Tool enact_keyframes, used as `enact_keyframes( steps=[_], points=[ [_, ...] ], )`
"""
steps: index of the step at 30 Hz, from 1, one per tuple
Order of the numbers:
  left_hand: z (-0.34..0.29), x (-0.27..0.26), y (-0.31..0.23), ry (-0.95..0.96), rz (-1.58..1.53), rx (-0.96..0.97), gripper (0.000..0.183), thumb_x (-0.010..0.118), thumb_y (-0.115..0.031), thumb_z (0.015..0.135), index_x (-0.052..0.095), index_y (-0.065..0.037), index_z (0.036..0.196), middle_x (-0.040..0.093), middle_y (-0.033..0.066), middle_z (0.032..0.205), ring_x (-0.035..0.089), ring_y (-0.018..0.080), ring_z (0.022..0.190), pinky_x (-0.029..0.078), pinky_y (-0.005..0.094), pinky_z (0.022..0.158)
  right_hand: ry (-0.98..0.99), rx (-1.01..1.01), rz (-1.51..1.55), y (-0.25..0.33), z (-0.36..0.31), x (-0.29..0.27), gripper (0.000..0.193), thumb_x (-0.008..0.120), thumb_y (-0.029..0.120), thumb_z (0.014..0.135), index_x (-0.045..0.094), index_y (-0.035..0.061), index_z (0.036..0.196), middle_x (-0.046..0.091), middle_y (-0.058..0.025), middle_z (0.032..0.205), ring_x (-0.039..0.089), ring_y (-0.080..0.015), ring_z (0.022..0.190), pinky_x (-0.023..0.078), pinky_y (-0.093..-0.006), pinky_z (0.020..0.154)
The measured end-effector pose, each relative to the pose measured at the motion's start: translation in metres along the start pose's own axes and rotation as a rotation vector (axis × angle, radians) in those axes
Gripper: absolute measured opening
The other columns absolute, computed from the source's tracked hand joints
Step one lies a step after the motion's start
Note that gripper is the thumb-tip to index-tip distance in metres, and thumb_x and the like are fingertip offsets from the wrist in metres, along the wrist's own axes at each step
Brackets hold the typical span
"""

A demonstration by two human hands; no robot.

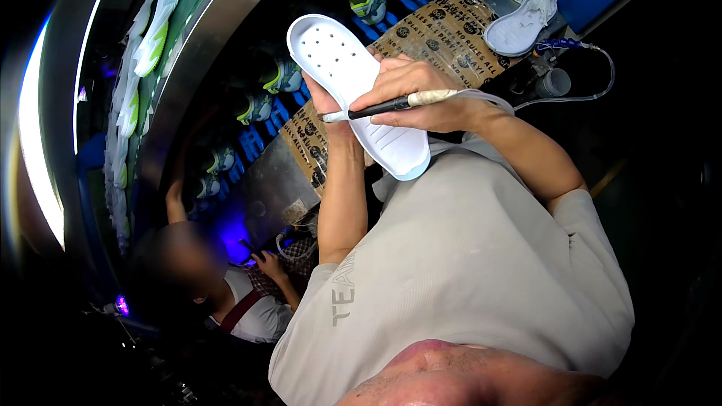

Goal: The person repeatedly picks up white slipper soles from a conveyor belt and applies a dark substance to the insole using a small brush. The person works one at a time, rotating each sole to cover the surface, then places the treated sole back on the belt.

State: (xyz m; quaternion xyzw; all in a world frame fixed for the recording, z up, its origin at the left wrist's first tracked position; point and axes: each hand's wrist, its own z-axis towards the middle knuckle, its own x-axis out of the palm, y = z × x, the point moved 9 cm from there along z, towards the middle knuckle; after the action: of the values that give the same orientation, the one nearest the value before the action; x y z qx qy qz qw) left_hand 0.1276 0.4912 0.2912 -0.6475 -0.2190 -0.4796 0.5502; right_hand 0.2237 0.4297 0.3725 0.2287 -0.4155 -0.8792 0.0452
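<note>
My left hand (pixel 323 99) holds a white shoe sole (pixel 342 60) from beneath and along its left edge, tilted in front of my chest. Its inner side faces up, with small holes in the wide far part and grooves toward the near end. In my right hand (pixel 421 84) is a glue brush (pixel 383 107) with a black handle and a pale wrapped end, from which a clear tube (pixel 489 98) runs off. The white brush tip lies at the sole's left edge, near my left hand. Fingers of my left hand are partly hidden by the sole.
Beyond my hands is a bench covered with printed brown paper (pixel 440 37). Another white sole (pixel 513 34) with a crumpled cloth lies there, near a grey cup (pixel 553 83). Shoes (pixel 368 1) stand along a blue rack. Soles (pixel 159 26) line a green conveyor. A co-worker (pixel 248 308) sits lower left.
</note>
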Motion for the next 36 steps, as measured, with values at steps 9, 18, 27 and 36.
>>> enact_keyframes(
  steps=[9, 18, 27, 36],
  points=[
    [0.012, 0.002, -0.019, 0.013, -0.050, 0.069, 0.081, 0.025, -0.074, 0.096, 0.051, -0.005, 0.131, 0.062, 0.0183, 0.111, 0.061, 0.0322, 0.099, 0.047, 0.0517, 0.095, -0.107, -0.059, -0.139, 0.016, -0.002, -0.006, 0.031, 0.080, 0.013, 0.078, 0.077, 0.0128, 0.109, 0.070, -0.0030, 0.087, 0.059, -0.0183, 0.087, 0.042, -0.0346, 0.083],
    [0.022, 0.015, -0.056, 0.168, -0.036, 0.157, 0.091, 0.022, -0.078, 0.094, 0.054, 0.000, 0.128, 0.061, 0.0179, 0.112, 0.060, 0.0310, 0.101, 0.048, 0.0507, 0.095, 0.008, 0.000, 0.155, 0.030, -0.010, -0.004, 0.033, 0.080, 0.008, 0.076, 0.077, 0.0130, 0.109, 0.072, -0.0030, 0.088, 0.059, -0.0191, 0.085, 0.042, -0.0340, 0.082],
    [0.029, 0.041, -0.070, 0.295, 0.126, 0.071, 0.089, 0.018, -0.072, 0.097, 0.050, 0.001, 0.135, 0.061, 0.0210, 0.120, 0.062, 0.0342, 0.107, 0.050, 0.0512, 0.097, 0.209, 0.053, 0.060, 0.024, -0.017, -0.008, 0.028, 0.078, 0.011, 0.080, 0.077, 0.0098, 0.108, 0.074, -0.0065, 0.094, 0.063, -0.0210, 0.083, 0.047, -0.0346, 0.081],
    [0.048, 0.054, -0.029, 0.202, 0.748, -0.120, 0.076, 0.021, -0.061, 0.103, 0.050, 0.000, 0.139, 0.067, 0.0250, 0.112, 0.072, 0.0334, 0.093, 0.064, 0.0413, 0.074, 0.279, -0.056, -0.163, 0.011, -0.019, -0.001, 0.035, 0.081, 0.011, 0.078, 0.075, 0.0137, 0.112, 0.072, -0.0035, 0.093, 0.062, -0.0203, 0.086, 0.046, -0.0348, 0.084]
  ],
)
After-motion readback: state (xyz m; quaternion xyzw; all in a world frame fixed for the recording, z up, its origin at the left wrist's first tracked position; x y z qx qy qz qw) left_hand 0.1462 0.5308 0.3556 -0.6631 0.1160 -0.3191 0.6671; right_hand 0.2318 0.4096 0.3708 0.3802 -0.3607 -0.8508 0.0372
